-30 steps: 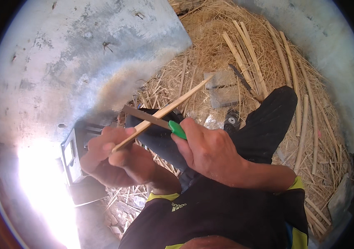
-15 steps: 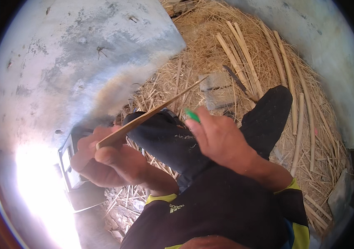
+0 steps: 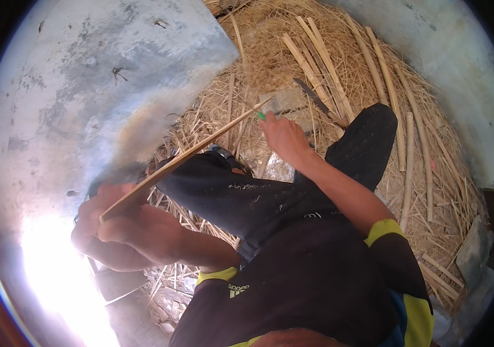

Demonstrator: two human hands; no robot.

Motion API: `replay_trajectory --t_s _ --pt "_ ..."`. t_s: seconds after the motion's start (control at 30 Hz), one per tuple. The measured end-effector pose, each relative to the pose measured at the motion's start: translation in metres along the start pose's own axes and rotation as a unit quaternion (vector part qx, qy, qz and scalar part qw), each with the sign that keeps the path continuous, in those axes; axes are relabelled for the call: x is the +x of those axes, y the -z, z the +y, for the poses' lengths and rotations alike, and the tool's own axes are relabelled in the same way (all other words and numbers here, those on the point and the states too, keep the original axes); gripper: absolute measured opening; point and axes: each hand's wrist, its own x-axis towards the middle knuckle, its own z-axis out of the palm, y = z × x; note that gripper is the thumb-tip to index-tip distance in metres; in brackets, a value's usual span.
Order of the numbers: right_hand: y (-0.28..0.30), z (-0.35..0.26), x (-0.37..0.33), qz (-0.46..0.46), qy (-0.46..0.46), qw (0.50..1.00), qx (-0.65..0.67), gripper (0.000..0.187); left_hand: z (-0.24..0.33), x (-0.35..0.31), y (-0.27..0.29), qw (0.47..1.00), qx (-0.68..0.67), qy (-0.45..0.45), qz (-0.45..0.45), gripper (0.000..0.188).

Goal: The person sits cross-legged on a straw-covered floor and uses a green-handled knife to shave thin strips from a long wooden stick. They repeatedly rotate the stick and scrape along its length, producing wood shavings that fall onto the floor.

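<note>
My left hand [image 3: 134,228], at the lower left, is closed around the near end of a long, thin bamboo strip [image 3: 180,159]. The strip slants up and away across my left thigh, narrowing toward its far tip. Close beside that far part, my right hand [image 3: 284,139] is closed on a small tool with a green handle [image 3: 261,116]. What the tool's working end looks like is too small to make out, and whether it touches the strip I cannot tell.
Shavings [image 3: 281,49] cover the floor. Beyond my knees lie a dark-bladed knife [image 3: 311,95], split bamboo strips [image 3: 316,63] and a flat block [image 3: 288,100]. Bamboo poles [image 3: 408,168] lie to the right. A grey wall [image 3: 102,81] stands at left, with bright light below it.
My right hand has moved away from me along the strip, and its arm is straighter. My left hand has shifted down and left with the strip. The whole view has tilted slightly.
</note>
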Motion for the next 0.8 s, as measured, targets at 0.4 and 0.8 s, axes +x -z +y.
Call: replay_trajectory --t_s 0.4,0.8 --pt "-0.135 0.211 0.021 -0.080 -0.112 0.986 -0.095 0.034 -0.003 0.010 0.008 1.000 0.019 0.006 -0.018 0.034" --pt "0.092 -0.119 -0.057 -0.019 0.123 0.926 0.356 0.024 -0.004 0.010 -0.001 0.995 0.080 0.047 0.037 0.041"
